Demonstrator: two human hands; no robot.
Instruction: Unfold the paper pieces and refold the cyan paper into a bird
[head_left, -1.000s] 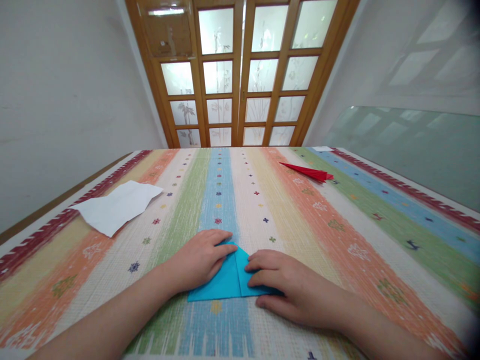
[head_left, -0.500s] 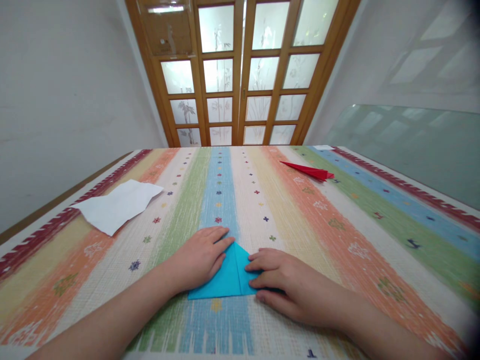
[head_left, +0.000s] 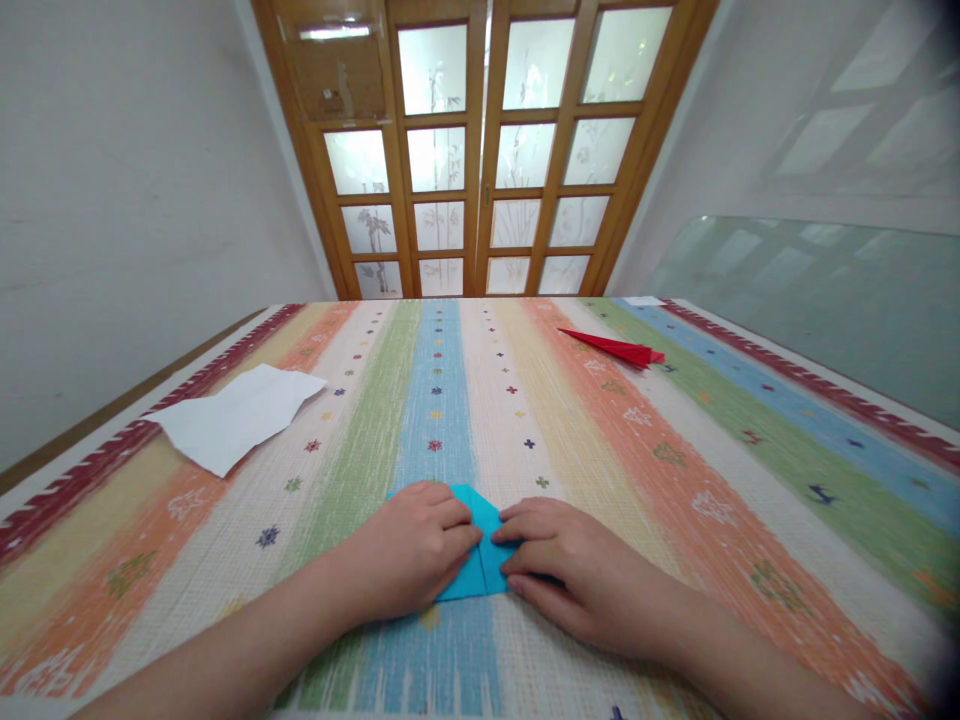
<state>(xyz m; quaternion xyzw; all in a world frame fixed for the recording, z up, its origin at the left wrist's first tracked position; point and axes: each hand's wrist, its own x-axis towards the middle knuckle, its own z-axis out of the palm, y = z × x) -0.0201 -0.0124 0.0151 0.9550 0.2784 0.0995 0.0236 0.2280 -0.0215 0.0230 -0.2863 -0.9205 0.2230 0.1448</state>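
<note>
Fingers point(head_left: 450, 520) of left hand point(head_left: 416, 550) flat, pressing down on small folded blue paper piece point(head_left: 480, 520), not gripping. Right hand point(head_left: 577, 580) same deal, fingers stretched flat on paper's right side, fingertips nearly meeting left ones at centre crease. Paper mostly covered by both hands; visible bit bright turquoise, top corner blunt, vertical crease down middle. Sits on blue stripe of striped woven table mat point(head_left: 675, 450), near front edge. Crumpled white paper sheet point(head_left: 236, 415) well off to left, red pointed folded paper point(head_left: 615, 347) far back right.
</note>
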